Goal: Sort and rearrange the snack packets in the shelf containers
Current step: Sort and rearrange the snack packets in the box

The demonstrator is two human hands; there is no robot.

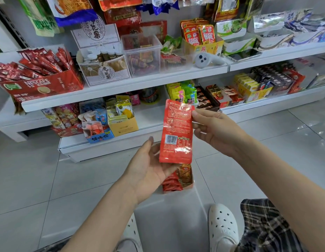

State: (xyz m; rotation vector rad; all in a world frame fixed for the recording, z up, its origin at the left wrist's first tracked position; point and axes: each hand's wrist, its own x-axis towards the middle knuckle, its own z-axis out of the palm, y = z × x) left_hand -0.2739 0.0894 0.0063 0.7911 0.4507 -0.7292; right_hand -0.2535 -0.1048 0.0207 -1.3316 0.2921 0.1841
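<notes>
**Q:** Hands first: what are they doing?

**A:** Both hands are reaching out over a pale tiled floor [39,179]. The right hand [218,131] is pinching the upper right edge of a glossy red plastic snack packet [176,131] between thumb and fingertips, holding it upright with its barcode side facing the viewer. The left hand [149,168] is lying open, palm up, fingers relaxed, cupping just under the packet's lower left corner; whether it is touching is hard to say.

**Q:** How is that packet likely to handle?

**A:** It is looking light, thin and floppy, with a slick film that is catching glare. Pinching the flat sealed edge, as now, seems the safest hold; squeezing the middle could crush what is inside.

**Q:** What is lying just beyond the hands?

**A:** Below the packet, a small open cardboard box [189,186] is sitting on the floor, holding similar red and orange packets.

**Q:** And farther off?

**A:** White shelves are running across the view. The low white shelf [154,119] is carrying a yellow cardboard box [123,125] of yellow sachets and other mixed snack boxes. The upper white shelf [149,82] is holding a red cardboard carton [43,86] of red coffee sticks, a clear plastic tub [141,55], and a yellow box [207,46] of small red sachets.
</notes>
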